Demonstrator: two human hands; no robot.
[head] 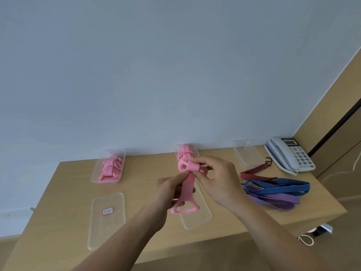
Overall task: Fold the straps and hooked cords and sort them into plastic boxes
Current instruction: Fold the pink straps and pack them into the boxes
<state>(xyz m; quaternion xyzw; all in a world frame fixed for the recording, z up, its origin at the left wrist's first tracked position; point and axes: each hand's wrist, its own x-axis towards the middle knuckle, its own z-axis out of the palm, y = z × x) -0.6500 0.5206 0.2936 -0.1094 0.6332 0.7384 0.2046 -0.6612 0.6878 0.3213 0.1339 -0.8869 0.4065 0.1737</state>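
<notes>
Starting at the left side of the wooden table (58, 192), a left box (95, 174) of clear plastic holds folded pink straps (110, 167). Nearer to the person lies a flat clear lid (106, 229) with a small red sticker (107, 211). In the middle, up above the table, the left hand (170, 189) pinches the long part of a pink strap (188, 182), and its loop end hangs over a second lid (197, 219). Far behind, by the wall, a middle box (195, 148) has more pink straps in it. The right hand (216, 180) grips the rolled top end of the same strap with curled fingers. Farther right stands a third box (247, 155). Near it lie a red and black cord (254, 173), a blue cord (277, 186) and a purple strap (273, 201), all loose. A grey phone (289, 155) sits at the far right
</notes>
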